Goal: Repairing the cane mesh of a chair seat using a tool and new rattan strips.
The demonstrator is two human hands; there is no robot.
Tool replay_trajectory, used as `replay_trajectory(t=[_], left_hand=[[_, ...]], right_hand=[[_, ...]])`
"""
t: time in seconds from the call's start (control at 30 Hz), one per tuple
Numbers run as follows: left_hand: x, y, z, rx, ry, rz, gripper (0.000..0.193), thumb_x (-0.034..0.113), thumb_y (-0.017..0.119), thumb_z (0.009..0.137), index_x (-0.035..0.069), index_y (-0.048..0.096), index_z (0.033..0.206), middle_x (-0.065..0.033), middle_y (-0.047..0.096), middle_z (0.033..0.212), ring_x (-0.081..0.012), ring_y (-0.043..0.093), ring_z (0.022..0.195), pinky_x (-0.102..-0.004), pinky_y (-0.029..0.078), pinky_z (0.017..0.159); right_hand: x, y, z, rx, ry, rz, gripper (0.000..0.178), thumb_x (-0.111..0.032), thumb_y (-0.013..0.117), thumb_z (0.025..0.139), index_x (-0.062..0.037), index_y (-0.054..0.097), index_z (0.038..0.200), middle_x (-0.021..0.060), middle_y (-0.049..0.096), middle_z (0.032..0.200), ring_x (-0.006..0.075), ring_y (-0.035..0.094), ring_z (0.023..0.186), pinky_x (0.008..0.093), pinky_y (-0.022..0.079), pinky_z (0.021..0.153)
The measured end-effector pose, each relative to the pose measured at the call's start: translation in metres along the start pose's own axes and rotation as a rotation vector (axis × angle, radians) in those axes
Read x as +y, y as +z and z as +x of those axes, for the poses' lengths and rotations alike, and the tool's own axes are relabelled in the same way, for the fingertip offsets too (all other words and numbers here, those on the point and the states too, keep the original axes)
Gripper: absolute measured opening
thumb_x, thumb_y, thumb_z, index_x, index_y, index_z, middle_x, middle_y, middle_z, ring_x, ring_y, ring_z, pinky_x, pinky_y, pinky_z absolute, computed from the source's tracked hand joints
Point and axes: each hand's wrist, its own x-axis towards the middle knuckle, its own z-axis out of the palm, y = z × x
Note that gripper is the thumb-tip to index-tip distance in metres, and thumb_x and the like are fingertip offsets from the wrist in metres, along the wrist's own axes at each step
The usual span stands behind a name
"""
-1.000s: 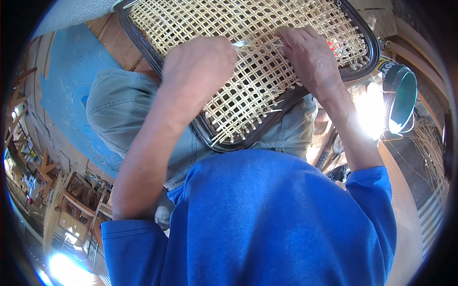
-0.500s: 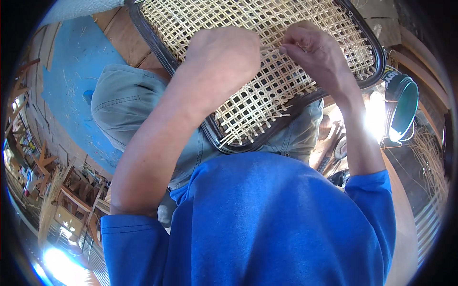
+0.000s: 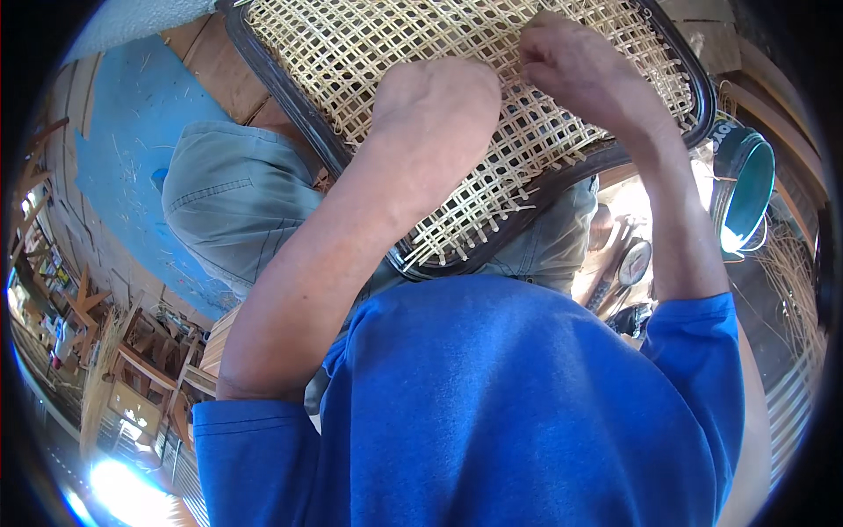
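A dark wooden frame [image 3: 294, 110] with a pale woven cane panel [image 3: 479, 206] lies tilted across my lap. Over the middle of the weave, my left hand [image 3: 439, 110] is curled into a fist shape, its fingertips hidden beneath it. My right hand [image 3: 571, 70] is a little farther off and to the right, also over the cane. Its fingers are bent in toward the thumb, and whatever they grip is too small or too covered to make out. Loose cane ends stick out along the near edge of the panel.
At the right stands a green bucket [image 3: 746, 189], with loose cane strands [image 3: 786, 285] below it. A round metal object [image 3: 634, 262] lies near my right forearm. To the left is a blue sheet [image 3: 140, 167] scattered with fibre scraps; wooden chair parts [image 3: 145, 369] are farther left.
My right hand has moved up and away over the weave. My left hand has shifted slightly right. The frame stays on my lap.
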Motion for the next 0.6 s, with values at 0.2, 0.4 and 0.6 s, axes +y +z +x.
replay_trajectory(t=[0.2, 0.4, 0.6], left_hand=[[-0.015, -0.006, -0.005, 0.009, -0.007, 0.052, 0.017, 0.011, 0.052, 0.079, 0.003, 0.067, 0.079, -0.0155, 0.066, 0.077, -0.0284, 0.066, 0.074, -0.0367, 0.053, 0.065], [-0.033, 0.002, -0.011, 0.086, -0.105, 0.047, 0.028, 0.021, 0.048, 0.084, 0.004, 0.067, 0.073, -0.0161, 0.064, 0.069, -0.0302, 0.066, 0.071, -0.0408, 0.052, 0.065], [-0.075, -0.009, -0.023, 0.046, -0.211, 0.174, 0.031, 0.030, 0.046, 0.089, 0.006, 0.065, 0.082, -0.0147, 0.065, 0.077, -0.0327, 0.064, 0.075, -0.0443, 0.051, 0.065]], right_hand=[[-0.021, 0.013, -0.006, 0.132, 0.015, -0.032, 0.015, -0.014, 0.063, 0.079, -0.0005, 0.058, 0.084, 0.0122, 0.058, 0.095, 0.0325, 0.055, 0.090, 0.0394, 0.045, 0.082], [-0.027, 0.025, -0.016, 0.305, 0.058, -0.047, 0.014, -0.010, 0.061, 0.077, -0.0011, 0.057, 0.086, 0.0133, 0.057, 0.098, 0.0334, 0.053, 0.095, 0.0405, 0.044, 0.085], [-0.022, 0.023, -0.020, 0.312, -0.006, -0.052, 0.010, -0.005, 0.058, 0.079, -0.0014, 0.058, 0.088, 0.0120, 0.058, 0.099, 0.0315, 0.054, 0.095, 0.0390, 0.045, 0.084]])
